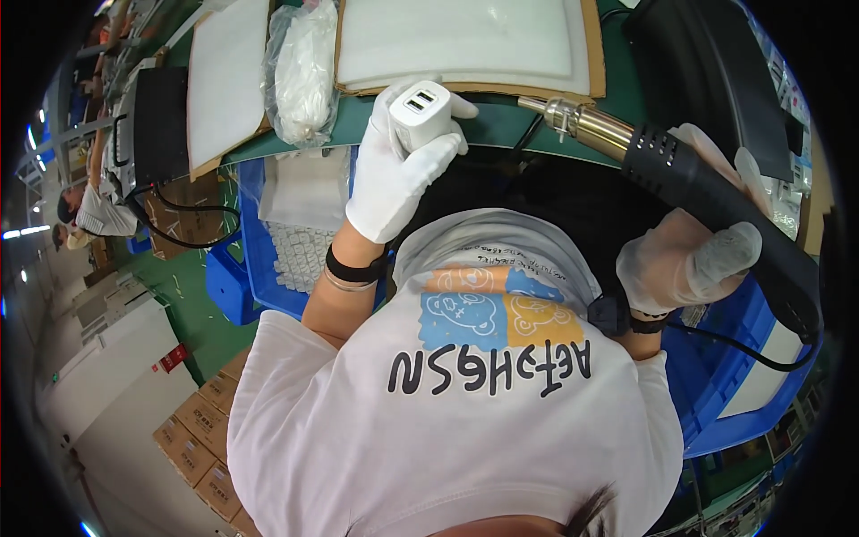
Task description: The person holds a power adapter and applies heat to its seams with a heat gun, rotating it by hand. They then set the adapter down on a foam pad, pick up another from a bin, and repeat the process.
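White two-port USB charger: held up in the left hand, just off the near edge of the green surface, port face toward the camera. Handling, judged by look: light, rigid shell, smooth and likely a little slippery against glove fabric; gloss could scuff, and strong heat might mark it. Best hold: opposite side walls, ports left uncovered. Present hold agrees: gloved fingers closed around the body, thumb along the near wall, some fingertips hidden behind it. Left forearm reaches forward from the sleeve, wrist roughly straight, black wristband below the glove cuff. Right hand: gloved, fingers wrapped about the black heat gun, thumb on the near side; exact finger closure partly hidden by the gun. Gun probably the heavier item, stiff; grip the black housing only, metal nozzle presumed hot. Nozzle points leftward, toward the charger's side, apart from it. Power cord loops below the right hand. Farther out: foam sheet in a cardboard tray beyond the charger; clear plastic bag to its left; blue crate beside the left forearm.
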Demonstrator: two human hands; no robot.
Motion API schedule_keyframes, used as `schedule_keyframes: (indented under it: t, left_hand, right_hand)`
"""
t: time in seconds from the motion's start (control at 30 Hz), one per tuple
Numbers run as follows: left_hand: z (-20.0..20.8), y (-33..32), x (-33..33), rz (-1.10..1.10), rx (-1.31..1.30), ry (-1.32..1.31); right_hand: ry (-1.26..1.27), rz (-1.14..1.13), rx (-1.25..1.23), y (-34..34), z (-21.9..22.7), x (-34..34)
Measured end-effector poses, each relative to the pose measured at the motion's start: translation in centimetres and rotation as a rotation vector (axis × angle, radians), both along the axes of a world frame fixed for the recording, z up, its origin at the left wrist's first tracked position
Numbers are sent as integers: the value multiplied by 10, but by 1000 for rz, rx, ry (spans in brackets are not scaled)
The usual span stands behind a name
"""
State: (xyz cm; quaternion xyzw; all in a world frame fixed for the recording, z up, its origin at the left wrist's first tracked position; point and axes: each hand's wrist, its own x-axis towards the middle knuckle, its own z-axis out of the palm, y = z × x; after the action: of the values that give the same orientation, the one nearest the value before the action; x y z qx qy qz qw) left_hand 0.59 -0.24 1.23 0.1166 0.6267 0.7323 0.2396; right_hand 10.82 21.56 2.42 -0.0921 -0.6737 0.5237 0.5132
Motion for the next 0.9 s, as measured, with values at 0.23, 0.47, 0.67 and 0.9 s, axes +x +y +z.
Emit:
schedule_keyframes:
  t: [0.23,0.47,0.67,0.9]
  left_hand:
    - [1,1,-3,52,-179,208]
    - [6,-3,-8,21,-249,156]
    - [6,-3,-8,13,-240,253]
    - [8,0,-5,-14,-136,98]
  right_hand:
    - [23,7,-83,0,-4,8]
    - [87,63,-29,1,-4,5]
    - [50,154,-28,-2,-1,7]
    - [57,213,18,1,2,3]
